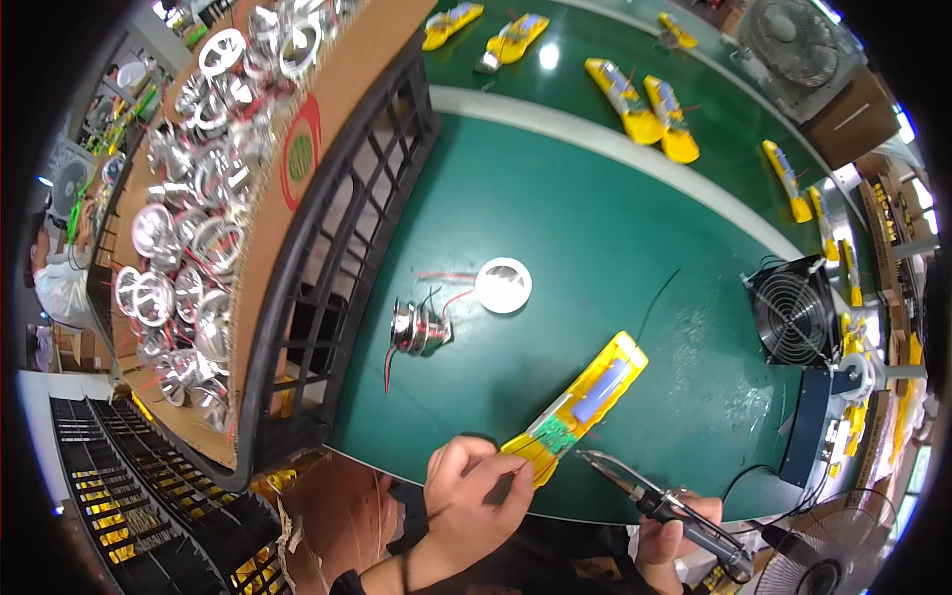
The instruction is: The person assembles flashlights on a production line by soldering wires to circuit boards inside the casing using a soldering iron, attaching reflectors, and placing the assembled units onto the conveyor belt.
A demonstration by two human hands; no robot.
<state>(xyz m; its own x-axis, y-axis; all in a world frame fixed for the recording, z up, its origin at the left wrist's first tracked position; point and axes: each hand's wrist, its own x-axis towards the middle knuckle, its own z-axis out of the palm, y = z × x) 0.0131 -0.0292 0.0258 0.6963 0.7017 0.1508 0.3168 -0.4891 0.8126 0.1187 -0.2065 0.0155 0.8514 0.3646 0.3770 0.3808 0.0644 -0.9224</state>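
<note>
A yellow plastic housing lies slanted on the green table near its front edge. It holds a blue cylindrical battery and a small green circuit board with thin wires. My left hand is at the housing's near end, thumb and forefinger pinched together. What sits between those fingertips is too small to make out. In my right hand is a soldering iron, its tip pointing left, just right of the housing by the board and apart from it.
Left of the housing lie a round silver reflector and a stack of reflectors with red wires. A black crate and a carton full of reflectors stand at left. Yellow housings lie on the far belt; a black fan stands right.
</note>
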